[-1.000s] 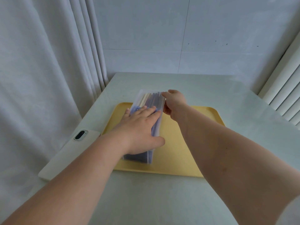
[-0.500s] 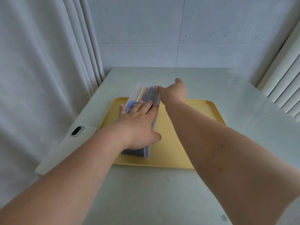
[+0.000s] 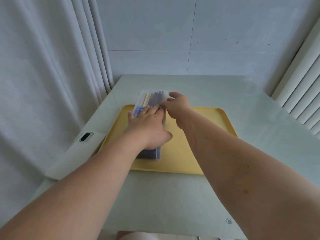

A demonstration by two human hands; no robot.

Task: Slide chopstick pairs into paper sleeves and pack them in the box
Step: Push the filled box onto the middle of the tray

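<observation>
A long clear plastic box (image 3: 160,96) lies lengthwise on the left part of a yellow tray (image 3: 199,141), its far end reaching past the tray's back rim. Inside it lie several sleeved chopstick pairs (image 3: 152,99), blue and dark sleeves with pale wooden ends showing. My left hand (image 3: 149,129) lies flat on top of the box with straight fingers, covering its near half. My right hand (image 3: 178,104) is at the box's right rim near the far end, fingers bent, touching the edge; whether it pinches anything is hidden.
A white flat device (image 3: 76,153) with a dark oval lens lies left of the tray, at the table's left edge. Curtains hang on the left, a wall stands behind and blinds on the right. The pale table (image 3: 173,201) extends in front of the tray.
My right hand has shifted slightly back along the box's right rim and its fingers have spread. My left hand stays pressed flat on the box. The camera view has shifted.
</observation>
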